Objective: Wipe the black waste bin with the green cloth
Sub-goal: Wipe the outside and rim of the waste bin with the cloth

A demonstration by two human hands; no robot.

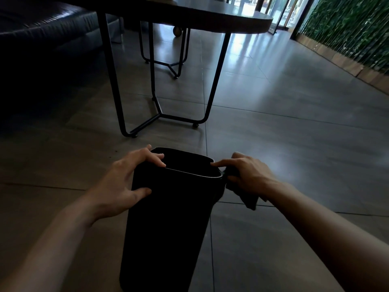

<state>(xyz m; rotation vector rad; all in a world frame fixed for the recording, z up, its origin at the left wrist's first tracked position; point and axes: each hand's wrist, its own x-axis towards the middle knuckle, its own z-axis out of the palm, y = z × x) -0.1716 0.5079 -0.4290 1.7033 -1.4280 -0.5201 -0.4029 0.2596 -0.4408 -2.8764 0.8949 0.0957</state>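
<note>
Tall black plastic waste bin (168, 211) on floor just before metal-legged table (189, 17). Left hand (124, 182) grips its left rim, fingers curled. Right hand (248, 175) clamps dark-looking green cloth (250, 200) at right rim. Brace firmly, wipe downward.

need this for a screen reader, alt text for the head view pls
A person's left hand grips the rim of a black bin on a tiled floor, while the right hand holds a dark cloth against its side.
</note>
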